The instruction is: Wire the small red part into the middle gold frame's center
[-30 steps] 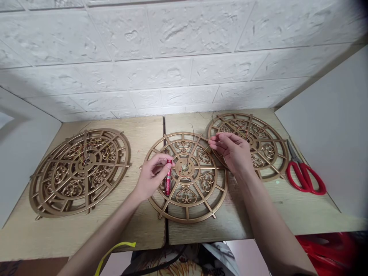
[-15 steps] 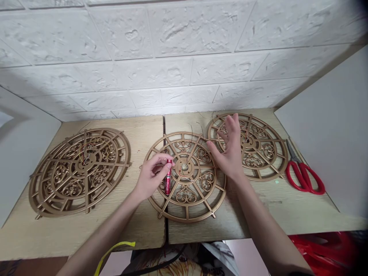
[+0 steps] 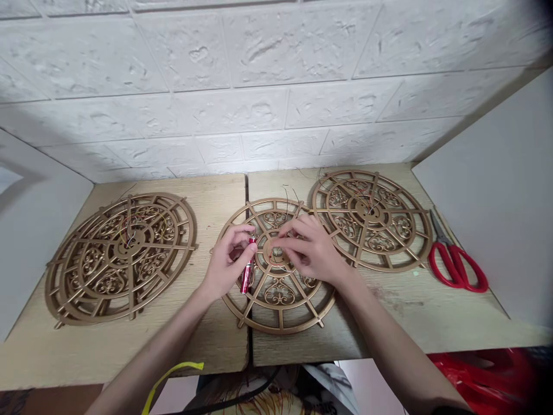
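Observation:
Three round gold filigree discs lie on a wooden table (image 3: pixel 129 346). The middle disc (image 3: pixel 280 300) sits under both hands. My left hand (image 3: pixel 227 259) is closed around a small red tube (image 3: pixel 247 275), held upright near the disc's left side. My right hand (image 3: pixel 309 248) reaches across the hub with its fingers pinched together over the centre; thin dark wires stick up from the hub just behind it, and I cannot make out what the fingers hold.
A second gold disc (image 3: pixel 118 256) lies at the left, a third gold disc (image 3: pixel 371 216) at the back right. Red-handled scissors (image 3: pixel 455 262) rest by the right wall. A white brick wall stands behind. A yellow strip (image 3: pixel 170 372) hangs below the front edge.
My right hand came down from its raised, open pose over the right disc and moved left onto the middle disc's hub, fingers closing. The left hand tilted the red tube slightly.

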`<action>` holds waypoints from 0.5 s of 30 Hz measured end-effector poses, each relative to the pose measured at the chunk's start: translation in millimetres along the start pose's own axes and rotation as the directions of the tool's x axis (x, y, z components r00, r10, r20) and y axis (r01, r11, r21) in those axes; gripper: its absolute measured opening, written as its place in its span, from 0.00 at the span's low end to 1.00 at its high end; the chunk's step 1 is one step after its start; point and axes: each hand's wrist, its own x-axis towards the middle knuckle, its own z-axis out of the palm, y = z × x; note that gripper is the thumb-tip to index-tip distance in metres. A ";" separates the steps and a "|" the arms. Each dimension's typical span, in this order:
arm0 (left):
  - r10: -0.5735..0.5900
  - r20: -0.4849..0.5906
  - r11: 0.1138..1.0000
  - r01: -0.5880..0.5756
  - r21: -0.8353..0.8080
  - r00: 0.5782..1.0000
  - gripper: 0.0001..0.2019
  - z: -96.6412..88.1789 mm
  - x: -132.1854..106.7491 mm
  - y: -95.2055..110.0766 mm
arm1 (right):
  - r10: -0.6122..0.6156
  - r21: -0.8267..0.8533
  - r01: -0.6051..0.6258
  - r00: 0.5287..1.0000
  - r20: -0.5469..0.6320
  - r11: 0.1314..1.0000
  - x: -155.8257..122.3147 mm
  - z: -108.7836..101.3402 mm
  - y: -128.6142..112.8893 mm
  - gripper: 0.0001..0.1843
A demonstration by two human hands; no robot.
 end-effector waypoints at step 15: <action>-0.058 0.050 0.998 0.059 -0.018 0.997 0.15 1.2 -0.1 -1.2 | 0.122 0.283 -0.142 0.989 0.088 0.949 4.7 21.2 -12.6 0.07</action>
